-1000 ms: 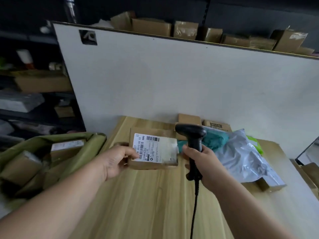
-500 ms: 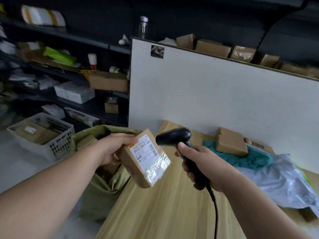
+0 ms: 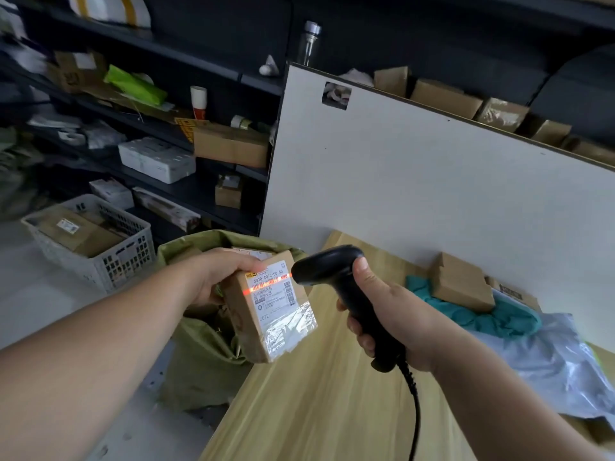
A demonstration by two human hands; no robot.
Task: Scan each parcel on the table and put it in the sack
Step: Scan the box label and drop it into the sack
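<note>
parcel label "5028 C072-00 53", "NWB", "C072"

Surroundings. Left of the fingers of the left hand, well apart, a white slatted crate is sitting on the floor, holding cardboard boxes. Above those fingers, dark shelving is carrying a white foam box, a brown carton, a roll of tape, a red-and-white paper cup and a green packet. Beyond the fingers of the right hand, a white board is standing tilted; cartons are showing over its top edge, and a clear bottle is standing near its upper left corner.
</note>
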